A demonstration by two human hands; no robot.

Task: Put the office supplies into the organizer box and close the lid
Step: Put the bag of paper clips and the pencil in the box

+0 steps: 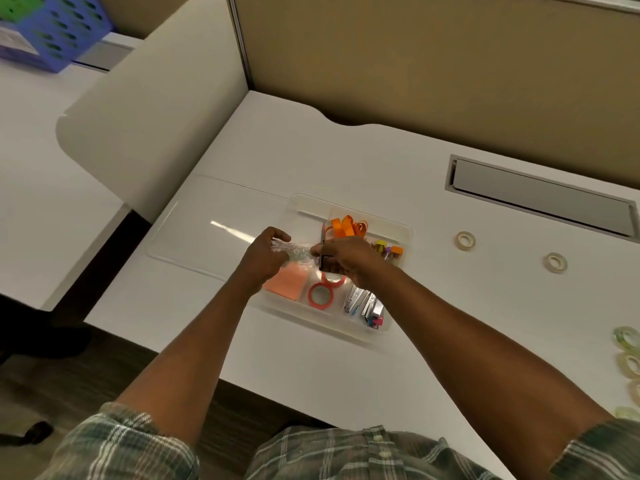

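A clear organizer box (398, 230) sits on the white desk, its clear lid (207, 220) lying open flat to the left. Both hands hover over the box. My left hand (265, 256) and my right hand (346, 258) each pinch one end of a small clear plastic bag (294, 251) with tiny items inside. In the box lie orange sticky notes (287, 284), red tape rolls (321, 295), orange binder clips (346, 226), coloured clips (389, 250) and staplers or staple packs (367, 304). A dark thin item stands by my right thumb.
Two pale tape rolls (465, 240) (555, 262) lie on the desk right of the box. Several greenish tape rolls (628, 337) sit at the right edge. A grey cable tray (540, 194) is set in the desk behind. Partition walls stand at the back and left.
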